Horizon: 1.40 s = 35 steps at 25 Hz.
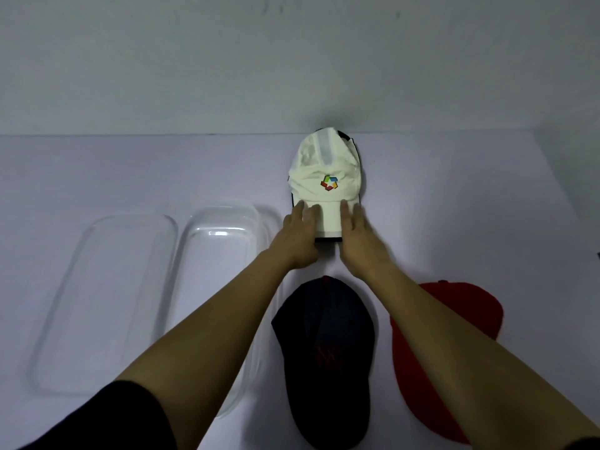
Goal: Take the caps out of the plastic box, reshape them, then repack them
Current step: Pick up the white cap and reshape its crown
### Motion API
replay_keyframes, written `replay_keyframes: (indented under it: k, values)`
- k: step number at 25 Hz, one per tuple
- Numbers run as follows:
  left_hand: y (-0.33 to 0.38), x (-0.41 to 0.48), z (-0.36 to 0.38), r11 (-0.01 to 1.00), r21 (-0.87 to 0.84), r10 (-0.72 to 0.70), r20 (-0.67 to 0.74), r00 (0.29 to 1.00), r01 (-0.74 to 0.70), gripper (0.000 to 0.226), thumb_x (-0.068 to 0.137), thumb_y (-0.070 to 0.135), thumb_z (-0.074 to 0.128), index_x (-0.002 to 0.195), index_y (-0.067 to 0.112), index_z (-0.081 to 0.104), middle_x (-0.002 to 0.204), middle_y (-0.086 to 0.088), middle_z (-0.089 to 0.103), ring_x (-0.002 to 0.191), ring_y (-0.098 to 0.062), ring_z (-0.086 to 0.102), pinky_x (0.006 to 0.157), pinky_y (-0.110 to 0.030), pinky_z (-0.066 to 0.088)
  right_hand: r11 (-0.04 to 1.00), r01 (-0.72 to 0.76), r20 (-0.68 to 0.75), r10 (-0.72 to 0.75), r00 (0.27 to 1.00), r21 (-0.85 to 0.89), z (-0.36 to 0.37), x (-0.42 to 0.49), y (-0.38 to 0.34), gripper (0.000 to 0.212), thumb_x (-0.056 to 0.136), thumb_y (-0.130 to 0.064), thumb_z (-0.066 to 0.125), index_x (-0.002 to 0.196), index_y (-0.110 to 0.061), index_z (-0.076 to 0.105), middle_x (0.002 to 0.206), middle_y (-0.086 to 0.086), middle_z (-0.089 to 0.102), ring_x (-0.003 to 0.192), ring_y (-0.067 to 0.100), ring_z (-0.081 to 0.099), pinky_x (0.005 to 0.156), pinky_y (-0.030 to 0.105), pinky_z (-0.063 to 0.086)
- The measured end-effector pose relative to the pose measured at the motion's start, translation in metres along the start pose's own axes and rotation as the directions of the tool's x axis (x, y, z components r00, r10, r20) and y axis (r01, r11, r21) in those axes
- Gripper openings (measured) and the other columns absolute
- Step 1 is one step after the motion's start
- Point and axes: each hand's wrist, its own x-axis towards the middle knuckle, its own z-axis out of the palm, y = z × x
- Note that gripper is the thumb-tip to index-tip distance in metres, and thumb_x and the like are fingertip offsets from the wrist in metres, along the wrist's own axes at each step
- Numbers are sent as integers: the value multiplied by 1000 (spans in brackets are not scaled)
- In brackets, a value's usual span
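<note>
- Spreading across the whole view, the white table (454,190) serves as the work surface, with room to keep each cap apart.
- The clear plastic box (217,254) lies at the left with nothing in it, its lid (107,303) just beside it. It looks set aside until repacking.
- The red cap (477,306) at the near right and the navy cap (324,352) at the near centre lie crown-up, partly under the forearms. They seem to be waiting their turn.
- The white cap (324,170) sits at the far centre on top of a dark cap (328,240), whose edge shows below the brim. Nesting them probably keeps both crowns in shape and saves space in the box.
- The left grip (298,232) lies flat on the left side of the white brim, fingers straight and spread, pinching nothing.
- The right grip (357,235) mirrors it on the right side, likewise flat and spread. I judge that together they square the brim over the one beneath.
</note>
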Motion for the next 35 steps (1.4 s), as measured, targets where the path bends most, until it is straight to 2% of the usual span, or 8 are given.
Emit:
replay_keyframes:
  k: [7, 14, 19, 23, 25, 28, 31, 35]
  values:
    - [23, -25, -27, 999, 13, 52, -259, 965, -51, 68, 96, 6, 36, 147, -1, -8, 155, -31, -5, 144, -46, 2, 118, -48, 14, 995, 56, -112, -47, 993, 78, -68, -23, -37, 75, 94, -11, 41, 149, -9, -10, 160, 14, -2, 140, 36, 27, 105, 43, 38]
    - [45, -81, -86, 950, 1, 290, -373, 881, -313, 70, 97, 9, 41, 148, 7, -7, 157, -23, -11, 145, -39, -10, 119, -47, 13, 979, 175, -274, -141, 951, 103, -141, -55, -47, 85, 90, -11, 52, 148, -12, -10, 159, 15, -10, 146, 33, 11, 112, 44, 31]
    - [62, -117, -113, 866, -232, 279, -511, 813, -442, 75, 97, 16, 45, 143, 18, -15, 152, 7, -15, 139, -7, -20, 117, -26, 3, 931, 276, -427, -153, 891, 241, -162, -82, -83, 87, 90, 4, 46, 141, -22, -19, 158, 14, -16, 148, 28, -6, 116, 40, 27]
    - [91, -148, -124, 743, -378, 305, -543, 782, -552, 57, 102, 17, 33, 141, 40, 0, 148, 29, 7, 135, 20, 9, 110, -2, 14, 760, 360, -458, -92, 884, 542, -182, -110, -101, 61, 95, 6, 38, 144, -24, 18, 148, -9, 33, 134, -6, 33, 110, 17, 32]
    - [103, -157, -122, 774, -279, 320, -603, 731, -569, 44, 104, 18, 27, 127, 54, 17, 125, 43, 31, 108, 38, 31, 89, 10, 26, 713, 406, -502, -87, 860, 572, -183, -114, -111, 46, 101, -6, 33, 139, -29, 24, 136, -20, 40, 117, -20, 43, 96, 5, 36]
    - [101, -161, -124, 734, -340, 337, -568, 751, -587, 47, 102, 19, 32, 136, 49, 20, 123, 45, 33, 108, 32, 36, 82, 12, 29, 612, 428, -480, -88, 873, 665, -182, -115, -115, 61, 99, -6, 38, 146, -30, 9, 147, -12, 22, 134, 4, 30, 110, 21, 28]
    - [84, -159, -139, 762, -388, 286, -516, 807, -518, 69, 97, 14, 46, 148, 33, 4, 137, 36, 17, 121, 22, 27, 89, 10, 25, 703, 425, -476, -139, 869, 571, -191, -115, -103, 78, 93, 6, 43, 142, -38, 0, 156, -8, 2, 141, 4, 18, 115, 24, 25]
    - [65, -155, -141, 847, -200, 297, -589, 751, -492, 69, 96, 21, 41, 151, 26, -1, 159, -4, 18, 141, -21, 31, 114, -38, 33, 799, 432, -467, -219, 857, 418, -199, -121, -95, 83, 91, 9, 45, 139, -38, -5, 156, -6, -14, 130, -12, 3, 95, -9, 15]
